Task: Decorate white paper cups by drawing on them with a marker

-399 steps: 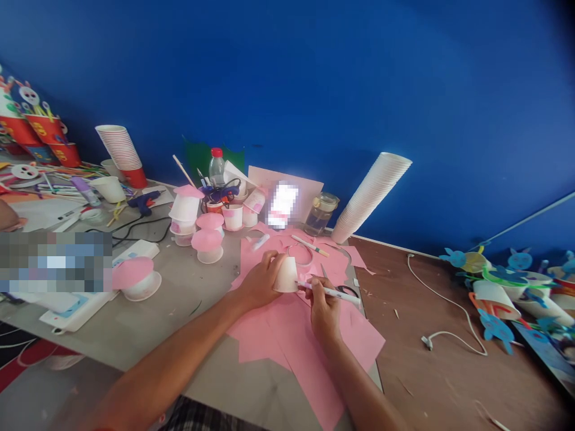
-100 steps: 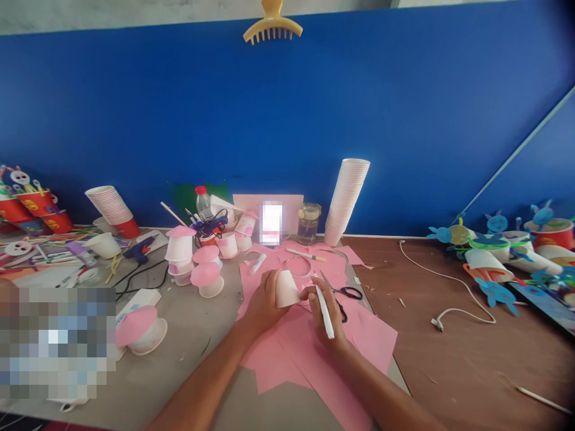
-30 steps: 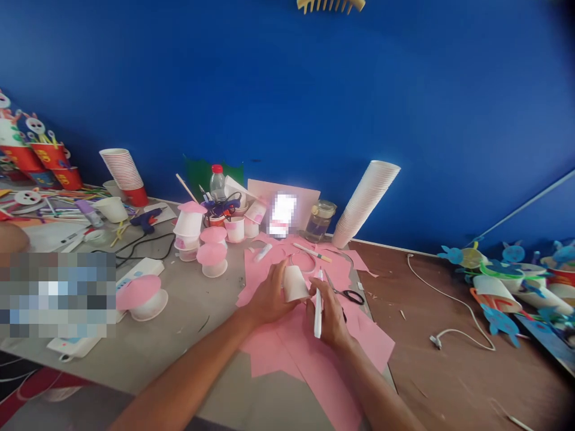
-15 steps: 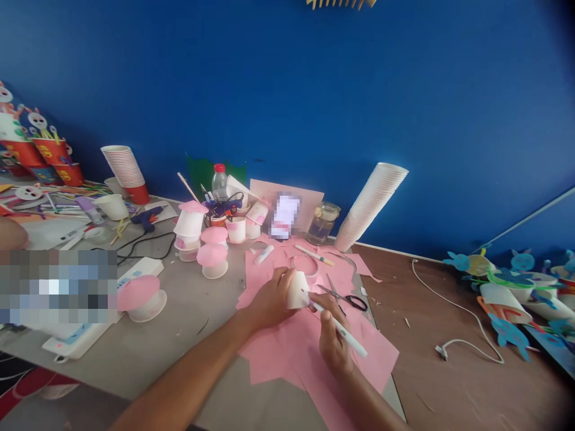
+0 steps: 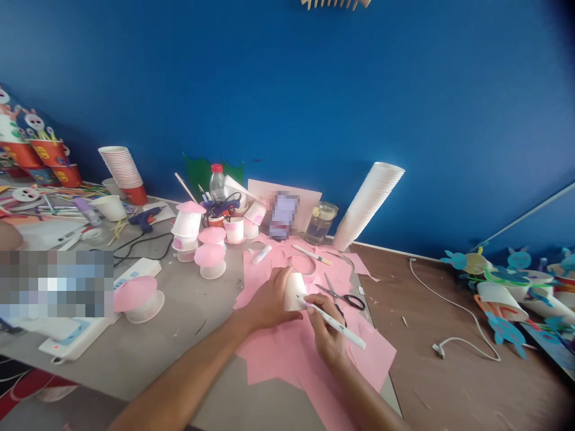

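My left hand (image 5: 269, 302) is closed around a white paper cup (image 5: 294, 290), tilted over the pink paper (image 5: 287, 353). In my right hand (image 5: 327, 329) is a white marker pen (image 5: 344, 332), gripped like a pencil. Its tip meets or nearly meets the side of the cup; I cannot tell whether it touches. Black-handled scissors (image 5: 344, 297) lie open just beyond my right hand. Behind the cup are a ring of pink paper (image 5: 303, 264), another marker (image 5: 313, 254) and a short white tube (image 5: 262, 254).
Paper cups with pink tops (image 5: 210, 263) stand left of the paper. A tall leaning cup stack (image 5: 371, 203), a glass jar (image 5: 320, 222) and a phone (image 5: 284, 215) are at the back. A power strip (image 5: 99, 314) lies left; a white cable (image 5: 462, 305) and blue paper crafts (image 5: 507, 329) are right.
The cup has turned in my left hand and shows more of its plain side. My right hand with the marker has shifted slightly left and up. The phone screen has dimmed.
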Available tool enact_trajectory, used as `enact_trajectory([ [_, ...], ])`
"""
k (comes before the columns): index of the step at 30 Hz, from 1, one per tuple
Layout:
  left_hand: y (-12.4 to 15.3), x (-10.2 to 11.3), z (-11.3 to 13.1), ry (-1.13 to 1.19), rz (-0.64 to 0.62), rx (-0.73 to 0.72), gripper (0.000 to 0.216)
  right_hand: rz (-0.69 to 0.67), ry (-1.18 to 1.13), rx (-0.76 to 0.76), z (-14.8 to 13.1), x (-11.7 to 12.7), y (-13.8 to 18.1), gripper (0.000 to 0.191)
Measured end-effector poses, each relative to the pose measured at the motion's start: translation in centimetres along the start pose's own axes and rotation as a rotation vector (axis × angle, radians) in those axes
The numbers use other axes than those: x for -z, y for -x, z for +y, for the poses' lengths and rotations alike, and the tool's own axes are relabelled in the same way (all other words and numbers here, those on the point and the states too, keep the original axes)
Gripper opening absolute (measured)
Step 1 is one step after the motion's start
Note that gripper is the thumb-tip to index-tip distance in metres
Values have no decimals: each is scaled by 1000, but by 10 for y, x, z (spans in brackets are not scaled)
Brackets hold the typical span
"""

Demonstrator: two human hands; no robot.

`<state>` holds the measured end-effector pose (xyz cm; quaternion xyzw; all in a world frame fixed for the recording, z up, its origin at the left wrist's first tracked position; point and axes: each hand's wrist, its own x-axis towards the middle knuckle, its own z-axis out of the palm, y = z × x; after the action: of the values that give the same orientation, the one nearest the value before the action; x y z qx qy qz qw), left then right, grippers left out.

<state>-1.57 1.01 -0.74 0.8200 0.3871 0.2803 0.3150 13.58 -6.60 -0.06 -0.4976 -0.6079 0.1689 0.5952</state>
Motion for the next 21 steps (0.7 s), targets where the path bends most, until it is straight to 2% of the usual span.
enact_trajectory([
  [3,1,-2,-1,59,18,-12,97,10,-34,-24,2,0,-1,17],
  [7,0,-4,0,104,23,-3,80,-1,-64,-69,9,-1,3,22],
  [13,-3,-4,1,116,63,14,68,151,-145,-52,13,-8,7,30],
  [18,-3,-4,-2,132,77,27,61,209,14,-44,17,-4,-2,22],
  [21,-2,-4,-3,146,78,11,60,244,83,10,15,-1,-13,19],
])
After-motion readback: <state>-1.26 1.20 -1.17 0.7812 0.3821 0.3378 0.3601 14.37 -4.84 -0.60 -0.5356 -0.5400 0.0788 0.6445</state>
